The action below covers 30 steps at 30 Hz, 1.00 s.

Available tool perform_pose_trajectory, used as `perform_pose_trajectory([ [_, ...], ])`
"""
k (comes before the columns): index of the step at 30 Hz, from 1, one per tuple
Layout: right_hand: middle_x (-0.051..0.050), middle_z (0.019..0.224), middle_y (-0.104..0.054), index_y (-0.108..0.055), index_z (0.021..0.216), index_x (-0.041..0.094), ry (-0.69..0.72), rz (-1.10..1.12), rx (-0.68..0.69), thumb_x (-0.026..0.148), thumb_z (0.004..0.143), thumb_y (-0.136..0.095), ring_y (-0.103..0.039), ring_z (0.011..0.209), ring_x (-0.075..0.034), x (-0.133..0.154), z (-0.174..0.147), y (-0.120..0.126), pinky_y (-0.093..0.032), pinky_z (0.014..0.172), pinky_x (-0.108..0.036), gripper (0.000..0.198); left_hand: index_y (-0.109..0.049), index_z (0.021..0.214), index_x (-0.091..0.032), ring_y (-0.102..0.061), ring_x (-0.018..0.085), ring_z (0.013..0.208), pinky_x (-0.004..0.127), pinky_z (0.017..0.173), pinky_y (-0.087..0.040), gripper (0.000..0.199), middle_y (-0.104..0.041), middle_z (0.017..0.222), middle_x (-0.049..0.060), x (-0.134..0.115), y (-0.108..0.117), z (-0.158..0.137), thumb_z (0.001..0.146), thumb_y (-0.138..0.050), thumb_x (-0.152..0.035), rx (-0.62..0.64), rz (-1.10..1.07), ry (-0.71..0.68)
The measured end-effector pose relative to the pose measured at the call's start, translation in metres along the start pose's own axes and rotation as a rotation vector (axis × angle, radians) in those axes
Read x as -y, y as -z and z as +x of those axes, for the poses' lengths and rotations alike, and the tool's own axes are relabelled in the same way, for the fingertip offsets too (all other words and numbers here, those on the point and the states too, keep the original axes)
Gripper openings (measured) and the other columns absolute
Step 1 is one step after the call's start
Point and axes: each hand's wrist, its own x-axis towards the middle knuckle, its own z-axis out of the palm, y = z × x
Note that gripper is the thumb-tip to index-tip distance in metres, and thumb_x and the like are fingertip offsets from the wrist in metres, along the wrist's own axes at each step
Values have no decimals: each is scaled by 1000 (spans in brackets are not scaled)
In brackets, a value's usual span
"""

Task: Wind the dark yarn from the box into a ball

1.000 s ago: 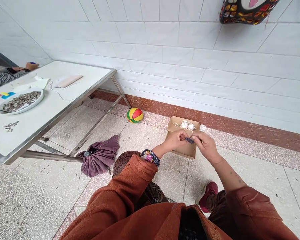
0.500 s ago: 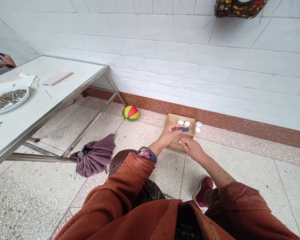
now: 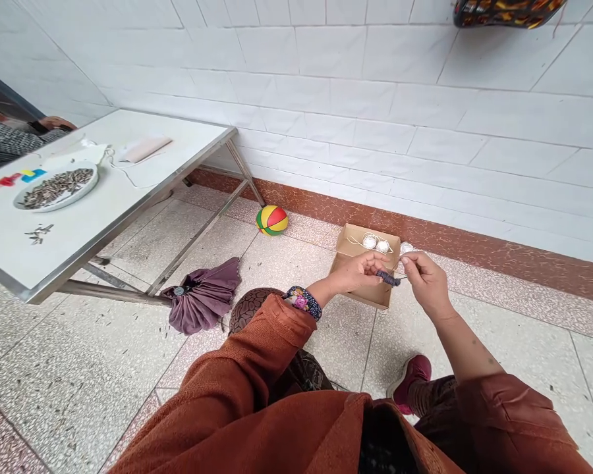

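Observation:
My left hand (image 3: 356, 273) is closed around one end of a small dark blue-grey bundle (image 3: 388, 278), which looks like wound yarn. To its right, my right hand (image 3: 429, 286) is raised with thumb and finger pinched together. A thin dark strand runs from the bundle's end toward that pinch; whether it is yarn or a slim tool I cannot make out. Below and behind the hands, an open cardboard box (image 3: 348, 245) stands on the floor. White yarn balls (image 3: 370, 241) lie in it, and another white ball (image 3: 406, 248) sits just outside, partly behind my right fingers.
A white table (image 3: 143, 172) at left carries a plate of seeds (image 3: 93, 181), loose husks and a pinkish packet (image 3: 149, 149). Beneath its near side lies a purple cloth (image 3: 205, 296). A striped ball (image 3: 271, 220) rests by the wall. Another person's sleeve (image 3: 10, 139) shows far left.
My right hand has moved right and up, away from the left. The bundle now tilts down to the right. The whole view has shifted, bringing more of the table into sight.

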Motion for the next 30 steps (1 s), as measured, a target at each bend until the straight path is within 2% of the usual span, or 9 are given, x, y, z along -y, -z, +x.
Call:
perform_pose_trajectory([
  [3,-1,74,-66,-64,88,22,-43,-23,5,46,97,-49,-59,64,-18,-10,0,-9,-46,61,-30,30,-69,114,-18,-66,13,88,30,87,-48,45,-71,99,7,-6,-3,-4,71,-82,-18,64,-136,39],
  [8,-3,72,-67,-63,89,22,12,-85,182,48,100,-40,-62,62,-20,-15,-14,-34,-47,57,-31,37,-73,100,-15,-65,12,79,32,85,-50,37,-72,92,5,-5,-2,-3,66,-86,-23,-144,-257,49],
  [13,-7,91,-73,-64,95,23,192,-165,393,45,103,-37,-68,72,-23,-9,-30,-51,-51,62,-34,36,-72,95,-14,-64,12,82,31,84,-49,34,-71,94,4,-1,9,1,64,-84,-18,-284,-257,19],
  [16,-6,85,-72,-65,93,24,320,-183,493,43,103,-38,-68,73,-22,-1,-34,-49,-51,62,-32,35,-70,92,-15,-62,11,84,28,83,-48,29,-70,95,3,-1,16,3,64,-79,-14,-364,-164,-43],
  [18,-6,81,-70,-66,91,24,381,-198,511,41,103,-40,-67,72,-21,6,-34,-42,-51,62,-31,34,-68,90,-14,-62,10,82,27,83,-47,26,-70,90,1,-2,20,4,66,-76,-12,-412,-68,-71],
  [21,-6,78,-69,-67,90,23,384,-208,435,40,103,-41,-66,71,-20,14,-27,-26,-51,64,-32,34,-64,88,-14,-62,9,78,25,80,-45,22,-69,86,1,-2,23,6,68,-73,-10,-449,52,-84],
  [24,-7,83,-71,-67,93,23,279,-144,248,41,102,-42,-66,76,-21,17,-15,-9,-52,70,-34,32,-62,87,-15,-60,9,75,23,76,-45,23,-67,83,-1,-2,22,5,67,-72,-9,-400,156,-58],
  [27,-6,86,-71,-66,93,23,131,-64,57,43,101,-45,-66,79,-21,13,-2,1,-52,73,-34,30,-61,85,-15,-57,9,69,23,69,-41,21,-66,78,-2,-3,16,1,67,-72,-12,-272,207,5],
  [30,-5,85,-69,-65,92,21,10,-30,-30,44,100,-46,-64,78,-20,5,6,3,-50,73,-32,30,-64,88,-14,-56,9,70,23,68,-40,20,-67,80,0,-8,9,-4,70,-72,-17,-70,163,73],
])
